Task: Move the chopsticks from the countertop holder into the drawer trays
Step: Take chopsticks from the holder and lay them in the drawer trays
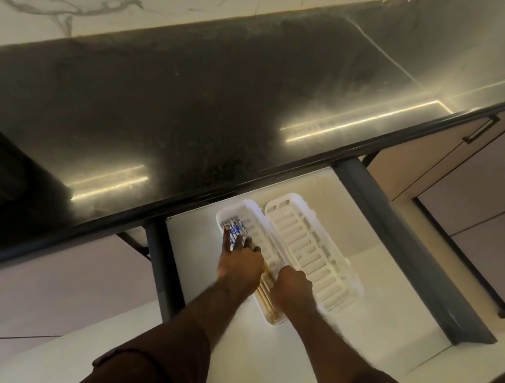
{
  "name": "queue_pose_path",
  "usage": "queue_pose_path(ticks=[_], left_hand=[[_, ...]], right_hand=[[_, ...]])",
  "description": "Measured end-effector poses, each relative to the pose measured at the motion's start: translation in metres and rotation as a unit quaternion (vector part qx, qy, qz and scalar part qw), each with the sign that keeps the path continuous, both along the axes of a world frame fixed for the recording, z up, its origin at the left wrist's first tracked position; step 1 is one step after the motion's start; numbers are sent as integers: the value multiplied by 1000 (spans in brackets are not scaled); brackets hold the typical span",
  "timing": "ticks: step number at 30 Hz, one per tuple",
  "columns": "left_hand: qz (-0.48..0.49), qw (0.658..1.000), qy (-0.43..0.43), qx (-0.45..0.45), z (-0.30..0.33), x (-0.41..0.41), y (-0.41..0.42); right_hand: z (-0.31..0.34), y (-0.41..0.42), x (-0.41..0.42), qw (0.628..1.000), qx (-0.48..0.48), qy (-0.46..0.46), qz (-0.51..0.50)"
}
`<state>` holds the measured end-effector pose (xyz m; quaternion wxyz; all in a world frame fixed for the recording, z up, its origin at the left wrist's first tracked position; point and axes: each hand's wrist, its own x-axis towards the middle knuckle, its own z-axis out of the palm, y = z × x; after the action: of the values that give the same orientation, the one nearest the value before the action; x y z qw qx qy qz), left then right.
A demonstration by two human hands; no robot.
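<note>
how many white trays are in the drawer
2. The left tray holds the chopsticks, with both hands on it. The right tray lies beside it, touching, and looks empty. Nothing suggests a hidden third.

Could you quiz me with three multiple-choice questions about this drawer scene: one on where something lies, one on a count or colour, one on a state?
1. Where do the chopsticks lie?
A. On the dark countertop
B. In the left tray
C. In the right tray

2. How many white trays are in the drawer?
A. One
B. Two
C. Three

3. What state is the right tray in?
A. Holding nothing
B. Full of chopsticks
C. Upside down

Answers:
1. B: the patterned ends and pale shafts show in the left tray, under the left hand, with the right hand at its near end.
2. B: two slotted trays sit side by side.
3. A: the right tray shows only its bare slotted bottom.
</note>
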<state>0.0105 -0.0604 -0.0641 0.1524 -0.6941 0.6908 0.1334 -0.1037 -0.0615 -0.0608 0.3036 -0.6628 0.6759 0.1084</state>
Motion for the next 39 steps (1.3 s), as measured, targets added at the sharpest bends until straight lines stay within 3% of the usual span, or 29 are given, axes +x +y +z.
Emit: queue_pose_path(ticks=[5,10,18,21,24,29,34,39], left_hand=[[7,999,12,38,-4,-3,-2],[-12,999,33,10,-2,-2,-1],[14,994,102,-34,32,1,5],[57,981,166,-82,60,2,8],[114,952,257,-125,100,5,20],[175,863,380,-284,184,28,51],[176,790,390,-438,272,63,95],[201,731,399,-516,334,119,129]], right_hand=[[-2,13,1,997,-67,-4,48],[3,20,0,998,-44,-3,53],[58,21,-4,993,-109,-46,-12],[96,23,-4,986,-145,-71,-39],[142,26,0,983,-162,-86,-32],[227,44,13,955,-250,-153,-38],[302,77,45,896,-370,-247,11],[356,100,101,853,-415,-309,72]])
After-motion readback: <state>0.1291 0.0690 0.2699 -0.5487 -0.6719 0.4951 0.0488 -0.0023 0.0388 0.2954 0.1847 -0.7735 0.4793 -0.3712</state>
